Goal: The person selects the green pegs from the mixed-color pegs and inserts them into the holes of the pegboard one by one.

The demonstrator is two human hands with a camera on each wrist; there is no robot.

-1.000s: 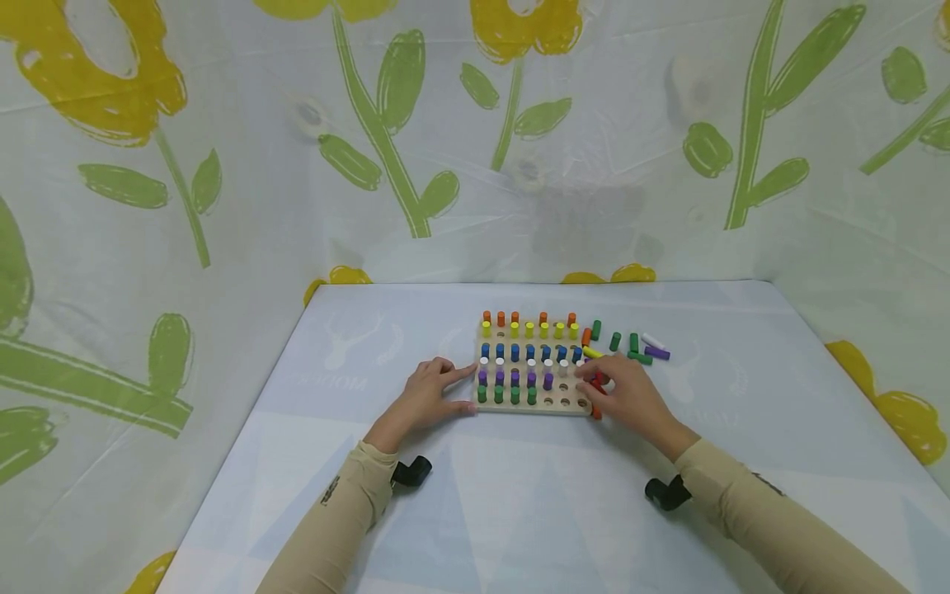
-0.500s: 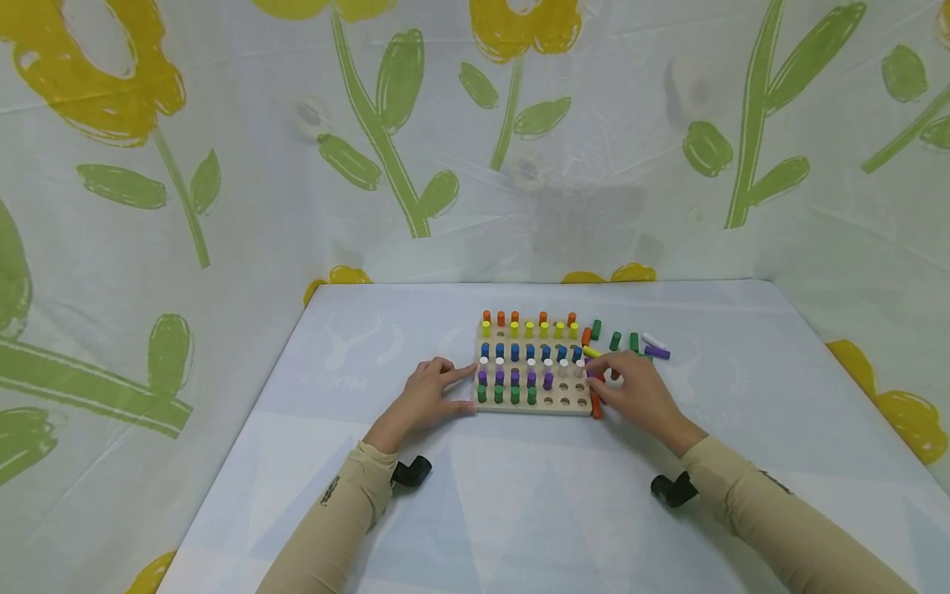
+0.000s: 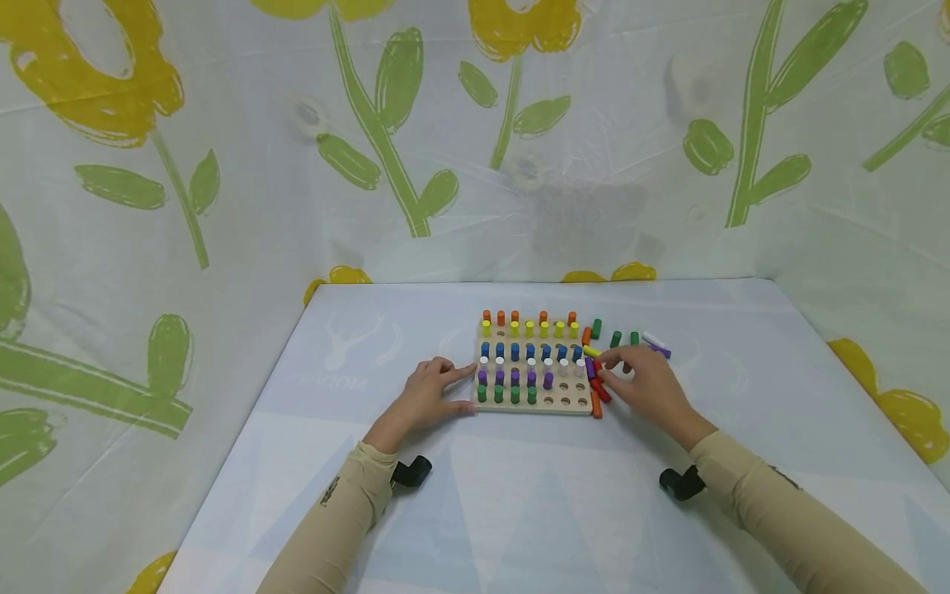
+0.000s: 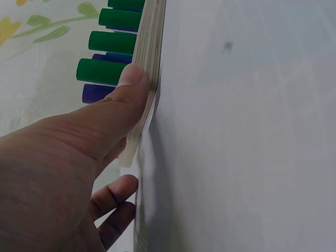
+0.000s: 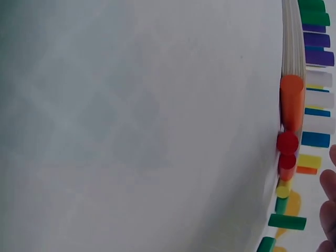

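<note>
A wooden pegboard (image 3: 497, 407) stands on the table with rows of orange, yellow, blue, white, purple and green pegs. My left hand (image 3: 426, 394) braces its left side, index finger straight at the edge and thumb at the front corner. The left wrist view has that thumb (image 4: 123, 100) against the layered wooden edge, beside green pegs (image 4: 105, 71). At the right end of the white row stands a white peg (image 3: 580, 369). Just off the board's right side, my right hand (image 3: 651, 396) hovers near loose red pegs (image 3: 601, 391), nothing visible between its fingers.
Along the board's right edge lie a loose purple peg (image 3: 590, 368), an orange peg (image 3: 597, 405) and a yellow peg (image 3: 591, 351). Farther right are several green pegs (image 3: 616, 339), a white peg (image 3: 653, 339) and a partly covered purple one. A patterned curtain (image 3: 475, 206) surrounds the table.
My right hand has let go of the white peg at the row's right end and moved right, off the board, uncovering the red pegs. My left hand stays at the board's left side.
</note>
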